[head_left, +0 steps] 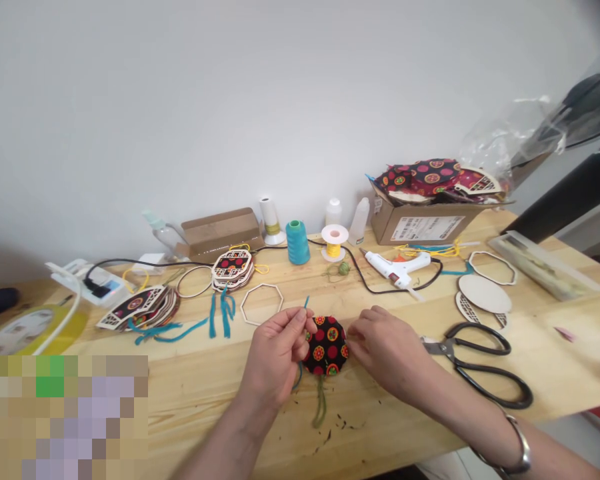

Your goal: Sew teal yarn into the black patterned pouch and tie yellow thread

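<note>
A round disc covered in black fabric with red and yellow flower patterns [326, 347] lies between my hands. My left hand [280, 353] is closed at its left edge, with a thin blue cord [307, 302] pinched between thumb and forefinger. More blue cord shows below that hand. Curled at the disc's right edge, my right hand [387, 347] has its fingertips against the rim; whether they also hold something thin is hidden. A green cord loop [320, 407] extends from the bottom of the disc over the wooden table [205, 413].
Black-handled scissors [447, 348] lie beside my right forearm. Behind are a white glue gun [397, 268] with its cable, a teal thread cone [297, 243], a yellow thread spool [335, 243] and a carton of fabric pieces [425, 223]. A wooden octagon frame [263, 287] lies left.
</note>
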`<state>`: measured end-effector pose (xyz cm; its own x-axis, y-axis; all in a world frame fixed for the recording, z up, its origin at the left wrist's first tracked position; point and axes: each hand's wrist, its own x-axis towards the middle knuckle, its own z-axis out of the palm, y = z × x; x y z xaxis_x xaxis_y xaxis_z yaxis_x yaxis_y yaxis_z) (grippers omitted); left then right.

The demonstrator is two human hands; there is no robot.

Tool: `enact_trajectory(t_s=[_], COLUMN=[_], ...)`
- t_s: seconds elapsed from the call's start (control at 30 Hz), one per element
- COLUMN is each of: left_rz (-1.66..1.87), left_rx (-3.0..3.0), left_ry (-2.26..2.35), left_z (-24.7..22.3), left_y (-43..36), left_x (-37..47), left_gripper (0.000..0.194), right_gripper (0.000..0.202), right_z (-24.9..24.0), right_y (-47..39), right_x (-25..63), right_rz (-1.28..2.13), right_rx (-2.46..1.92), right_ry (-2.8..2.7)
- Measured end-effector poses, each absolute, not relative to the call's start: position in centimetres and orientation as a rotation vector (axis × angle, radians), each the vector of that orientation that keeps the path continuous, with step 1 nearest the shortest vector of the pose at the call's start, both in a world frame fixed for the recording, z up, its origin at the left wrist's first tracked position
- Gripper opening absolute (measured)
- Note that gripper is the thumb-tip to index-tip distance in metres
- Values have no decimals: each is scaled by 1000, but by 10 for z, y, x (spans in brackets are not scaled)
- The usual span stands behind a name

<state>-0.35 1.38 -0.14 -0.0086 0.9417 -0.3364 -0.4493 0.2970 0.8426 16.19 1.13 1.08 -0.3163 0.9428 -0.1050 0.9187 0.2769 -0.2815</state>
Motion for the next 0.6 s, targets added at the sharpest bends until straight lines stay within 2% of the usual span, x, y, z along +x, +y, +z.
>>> enact_trajectory(t_s=[0.23, 0.43, 0.6], left_rz=[1203, 1184, 1080], left_rx=[604, 596, 547], left_ry=[1058, 1035, 967], left_z=[-2, -3, -3], left_y=[12, 13, 11], left_x=[-3, -3, -4], left_gripper=[21, 20, 20], right_gripper=[23, 18, 19], right_z=[13, 34, 41], right_y=[16, 31, 26], right_x=[170, 181, 166], right_rz=[608, 882, 759], right_rx=[-1735, -1611, -1448], right_ry=[-2299, -2013, -2023])
